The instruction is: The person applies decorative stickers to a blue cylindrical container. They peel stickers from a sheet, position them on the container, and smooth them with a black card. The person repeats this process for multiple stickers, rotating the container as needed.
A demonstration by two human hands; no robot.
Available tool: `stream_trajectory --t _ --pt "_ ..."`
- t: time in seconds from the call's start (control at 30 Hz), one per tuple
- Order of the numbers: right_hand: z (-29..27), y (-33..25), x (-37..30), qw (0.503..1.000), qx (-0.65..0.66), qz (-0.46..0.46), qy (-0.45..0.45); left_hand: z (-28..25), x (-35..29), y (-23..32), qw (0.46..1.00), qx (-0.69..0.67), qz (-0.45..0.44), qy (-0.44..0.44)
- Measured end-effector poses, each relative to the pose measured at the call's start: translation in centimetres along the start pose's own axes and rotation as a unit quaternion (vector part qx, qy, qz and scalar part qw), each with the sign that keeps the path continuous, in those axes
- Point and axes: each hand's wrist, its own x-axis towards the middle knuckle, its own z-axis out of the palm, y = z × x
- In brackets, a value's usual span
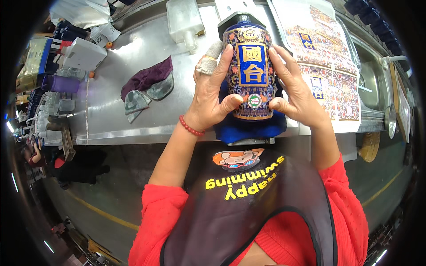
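A dark blue bottle (261, 102) with a patterned, gold-framed label lies on its back, its neck pointing away from me. My left hand (207, 91) holds its left side, thumb resting on the lower label and fingers along the edge. From the other side my right hand (298, 91) presses in, with its thumb low on the bottle and fingertips near the shoulder. Pale fabric finger covers (207, 65) sit on fingers of the left hand. Beneath the bottle is a blue padded cloth (253, 128), partly hidden.
Printed sheets (328, 106) of matching patterned labels lie to the right, beside a metal sink (375, 84). On the steel table (111, 108), left of me, are a purple cloth (148, 77) and grey-green pads (136, 101). A clear plastic container (184, 20) stands farther back.
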Motion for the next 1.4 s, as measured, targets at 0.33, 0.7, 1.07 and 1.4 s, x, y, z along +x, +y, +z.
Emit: stream_trajectory --t 0.33,0.7,1.07,1.4 --pt "-0.5 1.0 0.2 0.998 0.039 0.016 -0.043 -0.4 0.0 0.0 0.999 0.025 0.011 -0.019" --pt "-1.2 1.3 0.7 0.997 0.041 0.012 -0.058 -0.6 0.2 0.1 0.998 0.046 0.002 -0.030" --pt "-2.0 0.7 1.9 0.993 0.084 0.052 -0.067 -2.2 2.2 0.4 0.992 0.116 -0.015 -0.053" --pt "-2.0 1.0 2.5 0.994 0.081 0.044 -0.063 -2.6 2.7 0.8 0.990 0.107 -0.041 -0.084"
